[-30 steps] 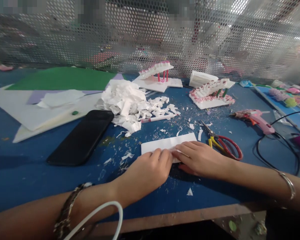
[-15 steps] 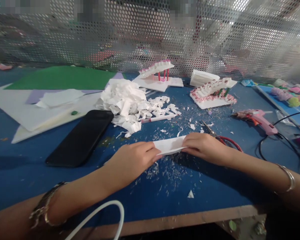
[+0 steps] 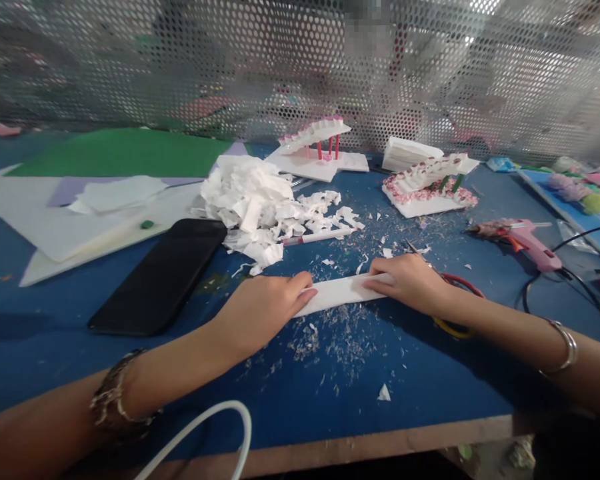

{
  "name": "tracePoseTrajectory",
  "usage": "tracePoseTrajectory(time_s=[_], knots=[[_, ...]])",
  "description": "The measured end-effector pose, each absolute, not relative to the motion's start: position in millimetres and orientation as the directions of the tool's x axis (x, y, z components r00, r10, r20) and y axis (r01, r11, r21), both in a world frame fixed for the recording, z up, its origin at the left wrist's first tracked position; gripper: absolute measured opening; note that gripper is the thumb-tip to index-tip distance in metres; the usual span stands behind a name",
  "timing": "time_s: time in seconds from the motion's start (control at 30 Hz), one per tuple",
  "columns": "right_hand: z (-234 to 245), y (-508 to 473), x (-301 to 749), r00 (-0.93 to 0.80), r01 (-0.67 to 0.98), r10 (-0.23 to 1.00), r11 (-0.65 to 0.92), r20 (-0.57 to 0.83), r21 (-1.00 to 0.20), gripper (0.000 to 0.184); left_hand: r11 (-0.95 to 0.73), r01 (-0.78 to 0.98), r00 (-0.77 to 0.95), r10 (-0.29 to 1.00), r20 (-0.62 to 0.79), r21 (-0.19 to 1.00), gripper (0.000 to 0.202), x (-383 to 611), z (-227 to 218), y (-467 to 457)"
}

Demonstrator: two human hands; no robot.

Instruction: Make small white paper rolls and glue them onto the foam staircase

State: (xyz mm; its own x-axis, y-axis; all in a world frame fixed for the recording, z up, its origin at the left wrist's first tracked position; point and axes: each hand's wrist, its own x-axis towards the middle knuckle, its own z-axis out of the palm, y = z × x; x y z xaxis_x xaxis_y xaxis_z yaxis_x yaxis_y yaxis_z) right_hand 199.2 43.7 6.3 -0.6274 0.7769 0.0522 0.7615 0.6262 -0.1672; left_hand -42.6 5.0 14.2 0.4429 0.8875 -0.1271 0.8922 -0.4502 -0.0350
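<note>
White, narrow paper strip stretches between our left hand and right hand over the blue-topped bench, each grip pinching one end between thumb and fingers; level hands and gentle, even tension should keep its edges straight.

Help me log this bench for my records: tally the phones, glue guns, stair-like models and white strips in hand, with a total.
White strip in hand: 1
Phone: 1
Glue gun: 1
Stair-like models: 2
Total: 5
</note>
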Motion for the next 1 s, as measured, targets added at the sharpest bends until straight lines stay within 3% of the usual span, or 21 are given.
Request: tracePoseTrajectory(time_s=[0.17, 0.3, 0.4, 0.5, 0.7, 0.8, 0.9, 1.0], knots=[[4.9, 43.7, 199.1, -0.613, 0.78, 0.789, 0.611, 0.033, -0.132, 0.029, -0.463, 0.882, 0.452, 0.884, -0.119, -0.088, 0.023, -41.4, 14.2, 6.0], [3.2, 41.9, 198.4, -0.615, 0.782, 0.787, 0.616, 0.046, -0.095, 0.031, -0.459, 0.862, 0.457, 0.887, -0.062, -0.214, 0.028, -39.3, 16.0, 3.9], [4.7, 38.5, 196.2, -0.633, 0.766, 0.77, 0.638, 0.084, -0.073, 0.028, -0.551, 0.802, 0.572, 0.82, 0.03, -0.231, 0.024, -36.6, 17.0, 5.9], [8.6, 33.8, 195.1, -0.675, 0.731, 0.731, 0.681, 0.103, -0.045, 0.025, -0.679, 0.704, 0.697, 0.717, 0.019, -0.207, 0.029, -31.7, 19.1, 9.5], [12.0, 31.5, 202.0, -0.691, 0.701, 0.722, 0.683, 0.042, -0.204, 0.022, -0.77, 0.604, 0.777, 0.626, -0.062, -0.204, 0.059, -28.3, 19.7, 12.8], [13.6, 35.1, 204.4, -0.696, 0.692, 0.718, 0.677, 0.019, -0.252, 0.018, -0.805, 0.59, 0.802, 0.593, -0.064, -0.062, 0.059, -30.9, 19.3, 20.1], [20.8, 36.1, 204.2, -0.687, 0.691, 0.726, 0.665, 0.029, -0.283, 0.018, -0.797, 0.571, 0.819, 0.57, -0.067, 0.197, 0.058, -27.3, 25.2, 29.2], [32.1, 32.4, 203.4, -0.675, 0.689, 0.737, 0.647, 0.036, -0.327, 0.019, -0.62, 0.612, 0.754, 0.645, -0.125, 0.491, 0.063, -15.1, 35.0, 34.2]])
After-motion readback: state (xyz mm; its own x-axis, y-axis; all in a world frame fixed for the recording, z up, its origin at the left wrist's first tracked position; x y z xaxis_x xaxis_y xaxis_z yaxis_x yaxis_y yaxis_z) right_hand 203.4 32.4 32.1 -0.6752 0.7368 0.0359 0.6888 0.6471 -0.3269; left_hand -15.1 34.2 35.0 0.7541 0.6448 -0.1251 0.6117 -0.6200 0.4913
